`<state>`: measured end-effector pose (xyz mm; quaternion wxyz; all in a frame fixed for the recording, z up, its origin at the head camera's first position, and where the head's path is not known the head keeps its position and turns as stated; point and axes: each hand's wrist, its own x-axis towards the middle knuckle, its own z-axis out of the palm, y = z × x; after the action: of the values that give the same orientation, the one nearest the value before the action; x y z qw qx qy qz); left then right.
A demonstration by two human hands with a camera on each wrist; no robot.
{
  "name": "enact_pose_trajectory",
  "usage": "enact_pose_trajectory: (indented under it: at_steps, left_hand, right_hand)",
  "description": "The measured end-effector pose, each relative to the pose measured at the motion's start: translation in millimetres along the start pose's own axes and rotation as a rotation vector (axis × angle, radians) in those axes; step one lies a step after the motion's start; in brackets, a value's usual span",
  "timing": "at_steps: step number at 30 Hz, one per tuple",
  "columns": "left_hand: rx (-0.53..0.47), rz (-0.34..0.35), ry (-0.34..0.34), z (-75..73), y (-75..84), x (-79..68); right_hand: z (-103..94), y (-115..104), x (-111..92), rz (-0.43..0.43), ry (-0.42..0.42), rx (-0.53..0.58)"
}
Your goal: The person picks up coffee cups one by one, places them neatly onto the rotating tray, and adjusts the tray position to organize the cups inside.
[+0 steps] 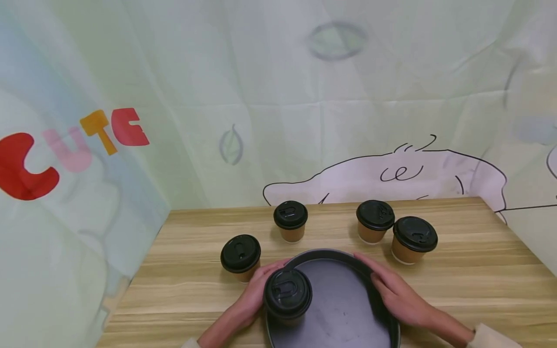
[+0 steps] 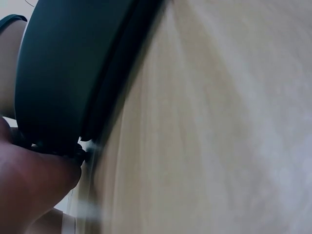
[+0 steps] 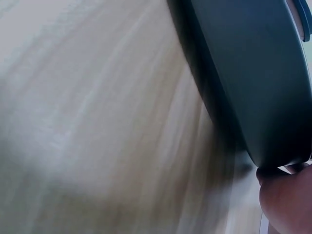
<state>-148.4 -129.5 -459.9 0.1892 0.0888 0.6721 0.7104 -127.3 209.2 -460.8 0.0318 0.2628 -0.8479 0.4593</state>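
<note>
A round dark tray (image 1: 344,309) with a raised wall is between the two hands at the lower middle of the head view. The left hand (image 1: 256,295) grips its left side, partly hidden behind a lidded paper cup (image 1: 288,295) standing inside the tray near that wall. On the opposite side, the right hand (image 1: 398,295) holds the wall, thumb at the rim and fingers along the outside. The left wrist view has the tray's outer wall (image 2: 63,63) close up, with part of the left hand (image 2: 34,185) against it. Likewise, the right hand (image 3: 290,200) meets the wall (image 3: 258,83) in the right wrist view.
Beyond the tray on the wooden table (image 1: 174,285) stand more brown cups with black lids: one by the left hand (image 1: 241,256), one at the back (image 1: 290,217), and a pair at the right (image 1: 374,220), (image 1: 413,237). A printed curtain (image 1: 196,96) hangs behind the table.
</note>
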Motion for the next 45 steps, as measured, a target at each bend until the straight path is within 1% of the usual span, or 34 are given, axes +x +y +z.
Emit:
enact_pose_trajectory:
  at_steps: [5, 7, 13, 19, 22, 25, 27, 30, 33, 38, 42, 45]
  left_hand:
    - [-0.006, -0.005, 0.006, 1.1, 0.4, 0.5]
    - [0.002, -0.005, 0.013, 1.2, 0.4, 0.2]
    - [0.006, -0.007, 0.025, 0.6, -0.1, 0.2]
    - [0.027, -0.016, 0.029, -0.4, -0.3, 0.2]
    - [0.029, -0.01, 0.027, -0.7, -0.7, 0.0]
    - [0.02, -0.008, 0.02, -0.7, -1.2, 0.4]
    - [0.014, -0.014, 0.018, -0.8, -1.3, 1.0]
    - [0.007, -0.022, 0.013, -0.9, -1.2, 1.9]
    - [0.007, -0.025, 0.011, -1.0, -0.9, 1.5]
    - [-0.002, -0.028, 0.012, -0.4, 0.3, 0.7]
    - [-0.01, -0.03, 0.01, -0.4, 0.3, 0.4]
    - [-0.004, -0.03, 0.011, -0.1, 0.1, 0.5]
  right_hand:
    - [-2.4, -1, -6, 0.08, -0.016, 0.026]
    - [-2.9, -2, -8, 0.094, -0.016, 0.022]
    - [-3.1, -4, -12, 0.094, 0.01, 0.0]
    - [-5.4, -2, -12, 0.083, 0.021, -0.022]
    - [-7.9, -4, -10, 0.078, 0.03, -0.006]
    - [-12.0, -7, -6, 0.075, 0.032, 0.033]
    - [-16.4, -11, -5, 0.072, 0.034, 0.032]
    - [-24.5, -15, -2, 0.04, 0.045, 0.006]
    - [-33.9, -21, 1, -0.023, 0.073, -0.067]
    - [-52.6, -30, 9, -0.128, 0.129, -0.156]
    - [-71.2, -31, 16, -0.194, 0.177, -0.219]
    - [-86.7, -27, 21, -0.21, 0.215, -0.269]
